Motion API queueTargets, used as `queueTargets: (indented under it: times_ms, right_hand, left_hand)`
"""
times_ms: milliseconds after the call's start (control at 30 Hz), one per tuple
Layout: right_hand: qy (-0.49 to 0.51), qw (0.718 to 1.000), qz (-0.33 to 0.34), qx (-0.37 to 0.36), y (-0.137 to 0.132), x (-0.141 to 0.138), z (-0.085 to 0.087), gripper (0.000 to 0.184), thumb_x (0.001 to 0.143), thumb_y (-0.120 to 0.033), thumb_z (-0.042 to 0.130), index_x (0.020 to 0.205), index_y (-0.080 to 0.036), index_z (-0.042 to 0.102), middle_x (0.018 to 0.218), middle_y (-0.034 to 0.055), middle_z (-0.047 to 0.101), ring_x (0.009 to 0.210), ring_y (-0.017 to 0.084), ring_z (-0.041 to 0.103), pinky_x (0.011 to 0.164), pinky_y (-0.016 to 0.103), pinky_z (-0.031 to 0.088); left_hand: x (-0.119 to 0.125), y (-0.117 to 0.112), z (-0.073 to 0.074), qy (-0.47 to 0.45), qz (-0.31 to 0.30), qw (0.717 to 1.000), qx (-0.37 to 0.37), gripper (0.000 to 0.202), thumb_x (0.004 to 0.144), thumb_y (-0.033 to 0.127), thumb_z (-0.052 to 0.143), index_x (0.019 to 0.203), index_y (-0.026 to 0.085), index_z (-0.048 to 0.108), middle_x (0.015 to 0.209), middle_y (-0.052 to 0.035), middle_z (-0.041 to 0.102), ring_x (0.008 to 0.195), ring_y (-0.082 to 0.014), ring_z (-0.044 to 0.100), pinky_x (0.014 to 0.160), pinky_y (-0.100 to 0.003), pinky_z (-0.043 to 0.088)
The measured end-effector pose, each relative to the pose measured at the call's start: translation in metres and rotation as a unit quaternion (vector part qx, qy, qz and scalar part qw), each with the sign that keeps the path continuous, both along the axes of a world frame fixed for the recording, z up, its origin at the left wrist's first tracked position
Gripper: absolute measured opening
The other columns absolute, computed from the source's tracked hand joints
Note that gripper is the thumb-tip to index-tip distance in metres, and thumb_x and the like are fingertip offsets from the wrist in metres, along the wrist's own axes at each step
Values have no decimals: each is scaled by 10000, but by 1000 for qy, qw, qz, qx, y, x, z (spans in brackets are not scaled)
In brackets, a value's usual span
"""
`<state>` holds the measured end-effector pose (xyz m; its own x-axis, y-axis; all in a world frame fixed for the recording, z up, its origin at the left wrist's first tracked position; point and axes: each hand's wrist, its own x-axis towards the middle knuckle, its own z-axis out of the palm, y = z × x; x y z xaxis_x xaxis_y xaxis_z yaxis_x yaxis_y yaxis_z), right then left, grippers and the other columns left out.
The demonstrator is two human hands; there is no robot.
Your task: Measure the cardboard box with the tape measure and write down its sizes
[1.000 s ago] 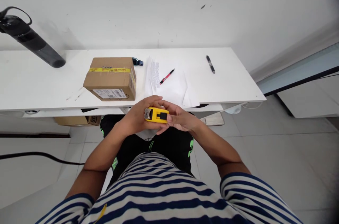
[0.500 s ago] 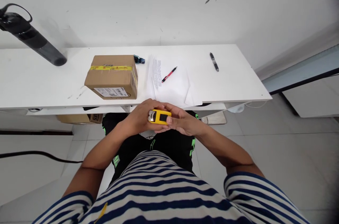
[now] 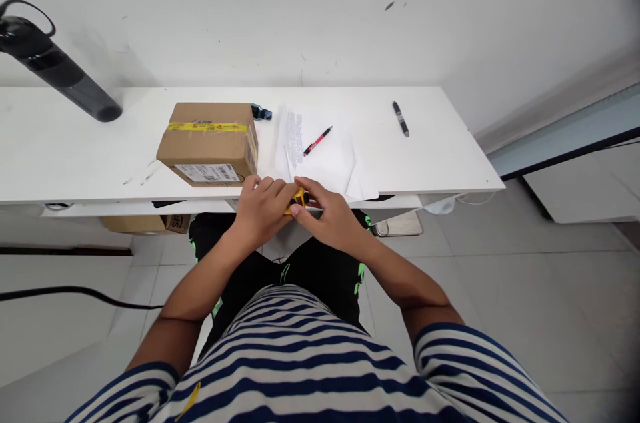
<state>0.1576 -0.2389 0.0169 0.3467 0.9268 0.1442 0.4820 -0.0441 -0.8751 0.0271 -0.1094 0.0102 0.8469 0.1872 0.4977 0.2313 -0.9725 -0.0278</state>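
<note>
My left hand (image 3: 261, 208) and my right hand (image 3: 327, 213) meet at the front edge of the white desk (image 3: 75, 156), both closed round a small yellow utility knife (image 3: 299, 199). Only a sliver of the yellow body shows between the fingers. Just beyond my left hand stands a cardboard box (image 3: 207, 144) with a yellow tape band and a shipping label. Sheets of white paper (image 3: 325, 159) lie beyond my right hand, with a red pen (image 3: 316, 141) on them.
A black pen (image 3: 401, 119) lies at the desk's right. A black cylindrical device (image 3: 55, 69) leans at the far left. A small blue object (image 3: 262, 113) sits behind the box. Another cardboard box (image 3: 145, 224) lies under the desk, a black cable (image 3: 75, 292) on the floor.
Both hands moved forward and up to the desk's edge with the yellow knife. The fingers now cover most of it, where before its top face showed.
</note>
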Motion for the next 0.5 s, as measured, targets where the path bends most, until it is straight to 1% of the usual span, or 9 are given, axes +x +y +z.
queueTargets:
  times_ms: [100,167,233,333,500]
  right_hand:
    - [-52,998,16,-14,-2,5,5,521,874,-368,585,1365,-197,548,1301,118,698,1103,259,704,956,453,588]
    - [-92,995,13,-28,-4,8,7,493,870,-339,555,1337,-180,565,1206,115,738,1000,257,735,912,443,587]
    - [-118,992,14,-39,-7,10,9,472,879,-321,526,1325,-174,577,1115,101,768,915,244,752,869,414,582]
    - [-148,988,16,-41,-11,13,10,471,892,-302,504,1341,-182,578,1079,88,782,891,235,758,828,378,571]
    - [-200,979,15,-39,-15,14,7,510,922,-293,441,1404,-158,538,1058,107,783,896,257,749,786,385,561]
  left_hand:
    - [-2,-1,-2,0,-11,1000,16,281,981,393,533,1153,221,675,875,-60,712,806,-233,568,775,-421,324]
    - [-3,0,-1,14,-15,1000,12,297,975,393,548,1215,256,657,894,-55,707,824,-236,557,770,-422,316]
    - [-3,0,1,27,-12,1000,0,302,968,399,561,1233,285,651,900,-55,697,840,-238,547,760,-422,309]
    - [-1,-1,3,34,-6,999,-9,279,970,428,558,1197,306,664,882,-57,679,833,-236,528,743,-420,297]
    - [2,-2,2,32,3,999,-4,253,975,436,551,1170,326,668,843,-58,645,811,-236,500,719,-411,276]
